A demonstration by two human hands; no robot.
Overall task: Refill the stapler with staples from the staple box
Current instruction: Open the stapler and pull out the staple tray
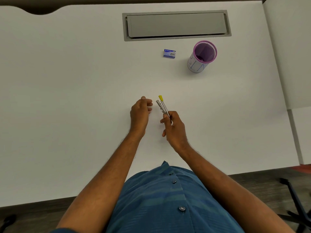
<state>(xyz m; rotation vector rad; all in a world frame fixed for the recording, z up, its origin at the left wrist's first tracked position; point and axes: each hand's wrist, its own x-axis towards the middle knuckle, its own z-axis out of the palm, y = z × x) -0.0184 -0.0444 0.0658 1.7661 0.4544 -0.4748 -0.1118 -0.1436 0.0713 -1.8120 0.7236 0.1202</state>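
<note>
My right hand (174,127) grips the rear end of a small metal stapler (162,105) with a yellow tip, held above the white desk (67,98) and pointing away from me. The stapler's two arms are spread slightly apart. My left hand (140,111) hovers just left of the stapler, fingers loosely curled, holding nothing that I can see. The blue staple box (169,53) lies shut on the desk well beyond both hands.
A purple mesh pen cup (202,56) stands to the right of the staple box. A grey cable-tray lid (176,25) is set into the desk at the back. A chair base (296,204) shows on the floor at the lower right.
</note>
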